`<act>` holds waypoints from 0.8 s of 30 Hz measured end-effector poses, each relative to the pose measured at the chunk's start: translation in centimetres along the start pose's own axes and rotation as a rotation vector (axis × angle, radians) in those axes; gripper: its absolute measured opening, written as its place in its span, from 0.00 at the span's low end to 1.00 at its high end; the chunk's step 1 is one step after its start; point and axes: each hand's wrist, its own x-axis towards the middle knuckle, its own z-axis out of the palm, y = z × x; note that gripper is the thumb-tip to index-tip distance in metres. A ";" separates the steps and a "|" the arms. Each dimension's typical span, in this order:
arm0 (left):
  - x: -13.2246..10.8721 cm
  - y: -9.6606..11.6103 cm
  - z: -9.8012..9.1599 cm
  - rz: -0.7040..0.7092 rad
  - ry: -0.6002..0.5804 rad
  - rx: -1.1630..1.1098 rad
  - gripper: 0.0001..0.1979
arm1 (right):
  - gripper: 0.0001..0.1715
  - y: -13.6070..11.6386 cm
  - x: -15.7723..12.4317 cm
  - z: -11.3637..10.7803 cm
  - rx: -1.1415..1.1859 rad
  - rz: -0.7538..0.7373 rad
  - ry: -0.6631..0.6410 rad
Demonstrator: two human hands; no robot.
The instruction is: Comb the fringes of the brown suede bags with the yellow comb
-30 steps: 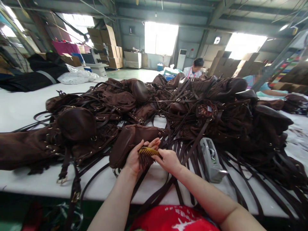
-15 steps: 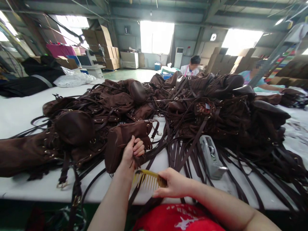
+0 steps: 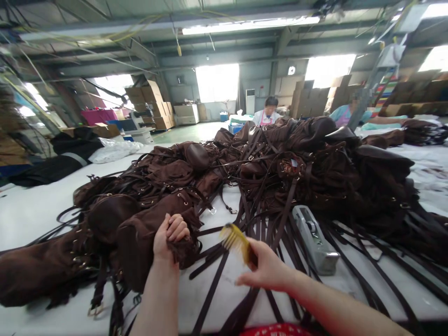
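My left hand (image 3: 171,238) is closed in a fist on a dark brown bag (image 3: 135,238), at the end where its fringe hangs. The exact part inside the fist is hidden. This bag lies tilted on the table, with metal eyelets along its upper side. To the right, my right hand (image 3: 268,266) grips a yellow wide-toothed comb (image 3: 235,240), blurred by motion. The comb's teeth point left towards the bag, with a gap between them. Long brown straps (image 3: 212,289) lie beneath the comb on the white table.
Heaped brown bags (image 3: 329,172) cover the table's far side. A grey tape dispenser (image 3: 317,242) stands among straps at right. A clear plastic bag (image 3: 114,150) and black material (image 3: 52,161) lie at far left. Two co-workers sit beyond the heap.
My left hand has moved left with the bag, which is now turned more towards me. The comb has come away from the fringe, up and to the right. The view has tilted upward.
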 end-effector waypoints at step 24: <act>-1.2 -6.4 -2.9 -0.427 -0.029 0.012 0.15 | 0.09 3.8 10.1 0.1 -0.745 0.088 0.065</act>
